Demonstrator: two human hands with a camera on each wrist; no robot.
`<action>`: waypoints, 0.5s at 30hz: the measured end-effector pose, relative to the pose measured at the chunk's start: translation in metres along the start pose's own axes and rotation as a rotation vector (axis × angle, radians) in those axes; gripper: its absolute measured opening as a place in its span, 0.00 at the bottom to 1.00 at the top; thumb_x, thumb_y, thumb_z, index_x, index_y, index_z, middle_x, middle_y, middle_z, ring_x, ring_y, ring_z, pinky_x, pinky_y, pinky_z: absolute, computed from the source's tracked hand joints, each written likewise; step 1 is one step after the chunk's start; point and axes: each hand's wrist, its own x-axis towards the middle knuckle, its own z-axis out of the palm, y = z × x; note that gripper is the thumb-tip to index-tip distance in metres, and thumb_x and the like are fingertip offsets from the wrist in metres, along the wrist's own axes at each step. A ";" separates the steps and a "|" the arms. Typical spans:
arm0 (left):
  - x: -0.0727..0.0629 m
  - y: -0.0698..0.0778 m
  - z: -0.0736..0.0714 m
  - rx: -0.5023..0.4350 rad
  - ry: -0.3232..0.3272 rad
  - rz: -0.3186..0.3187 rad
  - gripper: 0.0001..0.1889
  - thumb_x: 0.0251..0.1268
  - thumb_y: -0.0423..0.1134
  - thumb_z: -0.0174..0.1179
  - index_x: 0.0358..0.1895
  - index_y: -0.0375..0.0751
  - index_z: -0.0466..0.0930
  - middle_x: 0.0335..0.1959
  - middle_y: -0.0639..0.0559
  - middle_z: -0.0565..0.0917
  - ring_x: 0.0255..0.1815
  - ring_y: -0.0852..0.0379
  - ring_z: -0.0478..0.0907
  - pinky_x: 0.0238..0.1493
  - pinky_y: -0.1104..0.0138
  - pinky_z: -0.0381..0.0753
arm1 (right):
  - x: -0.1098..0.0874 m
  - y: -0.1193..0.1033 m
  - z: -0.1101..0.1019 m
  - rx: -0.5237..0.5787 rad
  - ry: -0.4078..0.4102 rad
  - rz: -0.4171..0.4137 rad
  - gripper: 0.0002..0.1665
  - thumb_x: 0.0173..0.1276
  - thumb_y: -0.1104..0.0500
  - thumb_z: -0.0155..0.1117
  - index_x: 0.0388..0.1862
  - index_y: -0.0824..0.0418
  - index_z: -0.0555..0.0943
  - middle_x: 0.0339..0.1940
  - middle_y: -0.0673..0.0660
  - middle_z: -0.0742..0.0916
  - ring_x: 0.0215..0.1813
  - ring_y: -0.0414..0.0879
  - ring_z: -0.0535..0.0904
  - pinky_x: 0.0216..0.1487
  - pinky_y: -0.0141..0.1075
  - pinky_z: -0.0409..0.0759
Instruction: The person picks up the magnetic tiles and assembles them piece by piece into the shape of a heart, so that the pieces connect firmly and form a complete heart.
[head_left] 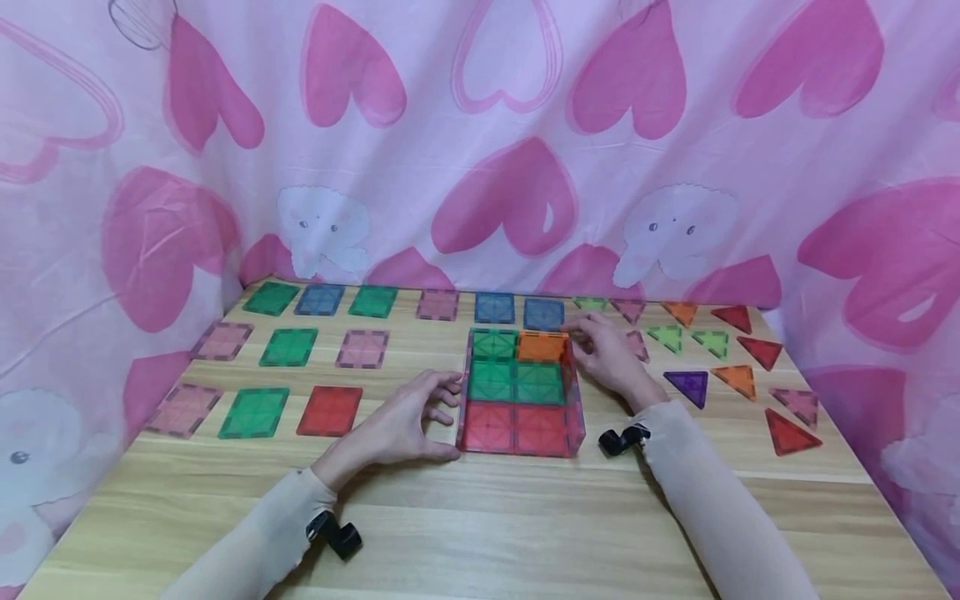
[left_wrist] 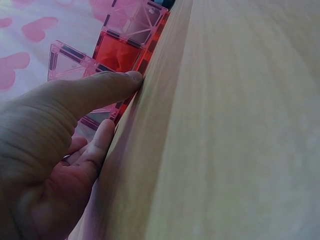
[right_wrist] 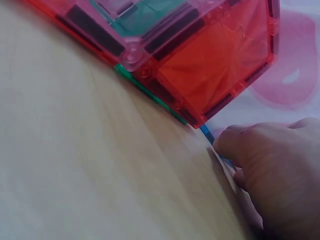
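A box of translucent magnetic tiles point(head_left: 516, 429) stands mid-table, with red and green tiles in its floor, a green and an orange tile at the back, and pinkish side walls. Around its left wall curves my left hand point(head_left: 408, 417); the thumb lies at the front left corner, over the red tile point(left_wrist: 117, 52) in the left wrist view. My right hand point(head_left: 611, 354) is at the back right corner, fingers loosely bent, fingertips right by the near corner of a flat blue square tile point(head_left: 543, 315). In the right wrist view, the thumb overlaps that blue edge point(right_wrist: 206, 133).
Rows of square tiles, green point(head_left: 253, 412), pink point(head_left: 362, 348), blue point(head_left: 318, 299) and red point(head_left: 330, 410), lie at the left and back. Several triangular tiles point(head_left: 688, 386) are spread at the right. A heart-patterned curtain point(head_left: 405, 192) hangs behind the wooden table point(head_left: 480, 533).
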 end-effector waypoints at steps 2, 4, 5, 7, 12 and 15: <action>0.000 -0.001 0.000 0.004 0.000 -0.006 0.57 0.54 0.35 0.89 0.86 0.38 0.62 0.70 0.47 0.78 0.56 0.57 0.87 0.61 0.67 0.88 | 0.000 0.000 0.001 -0.008 0.012 0.015 0.10 0.76 0.68 0.67 0.52 0.64 0.88 0.66 0.66 0.84 0.57 0.59 0.85 0.56 0.53 0.86; 0.000 -0.001 0.001 0.009 -0.001 -0.010 0.57 0.54 0.35 0.89 0.86 0.39 0.62 0.70 0.47 0.78 0.56 0.57 0.87 0.61 0.67 0.88 | 0.000 0.001 0.001 -0.010 0.015 0.016 0.06 0.72 0.69 0.68 0.46 0.63 0.85 0.71 0.68 0.82 0.63 0.63 0.83 0.60 0.56 0.84; 0.000 -0.001 0.001 0.010 -0.001 -0.010 0.57 0.54 0.35 0.89 0.86 0.39 0.62 0.70 0.47 0.78 0.57 0.57 0.87 0.62 0.67 0.88 | 0.000 0.001 0.001 -0.007 0.013 0.019 0.06 0.70 0.70 0.68 0.43 0.62 0.83 0.74 0.69 0.81 0.68 0.64 0.81 0.63 0.58 0.83; 0.000 -0.001 0.001 0.011 -0.002 -0.009 0.57 0.55 0.35 0.88 0.86 0.39 0.62 0.70 0.47 0.78 0.57 0.57 0.87 0.62 0.67 0.88 | 0.000 0.001 0.000 -0.011 0.000 0.024 0.09 0.68 0.70 0.70 0.42 0.60 0.79 0.79 0.71 0.77 0.77 0.67 0.75 0.71 0.62 0.78; 0.001 -0.001 0.001 0.007 -0.005 -0.015 0.57 0.55 0.36 0.88 0.86 0.39 0.62 0.71 0.48 0.77 0.57 0.57 0.87 0.62 0.67 0.87 | 0.002 -0.001 0.000 -0.012 -0.063 0.063 0.15 0.73 0.64 0.74 0.50 0.61 0.76 0.81 0.73 0.75 0.84 0.70 0.67 0.80 0.66 0.67; 0.000 -0.001 0.001 0.007 -0.003 -0.013 0.57 0.55 0.36 0.88 0.86 0.38 0.62 0.71 0.47 0.78 0.57 0.58 0.87 0.62 0.67 0.88 | 0.004 -0.001 0.002 -0.009 -0.065 0.088 0.20 0.76 0.60 0.73 0.59 0.66 0.76 0.70 0.74 0.80 0.72 0.68 0.75 0.75 0.64 0.71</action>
